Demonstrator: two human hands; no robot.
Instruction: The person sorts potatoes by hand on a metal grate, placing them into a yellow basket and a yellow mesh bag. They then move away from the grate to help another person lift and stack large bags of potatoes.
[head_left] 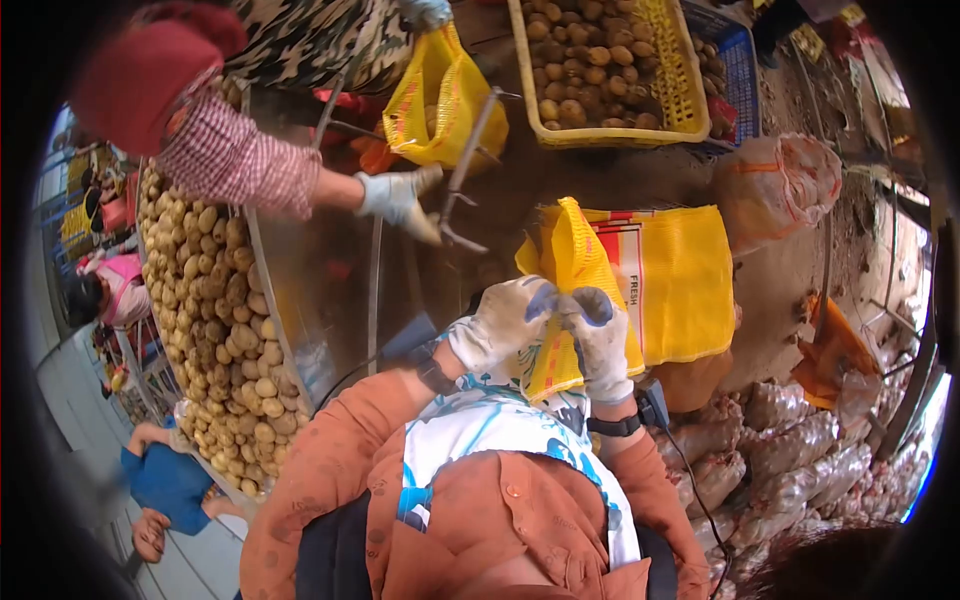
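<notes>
In the head view, my left hand (503,322), in a white work glove with a bluish-grey patch at the fingers, pinches the edge of a yellow mesh bag (582,252). My right hand (604,345), gloved the same way, grips that bag too, close beside the left. The bag hangs folded in front of my apron, its lower part between my hands and my body. Just beyond my right hand lie flat yellow mesh bags (690,285) with a red and white printed label. My fingertips are partly hidden in the bag's folds.
A metal pronged frame (465,160) stands ahead, beside another person's gloved hand (402,198) and an upright yellow bag (440,95). Potatoes (225,330) fill a chute at left. A yellow crate (620,135) holds potatoes. Filled sacks (800,450) lie at right.
</notes>
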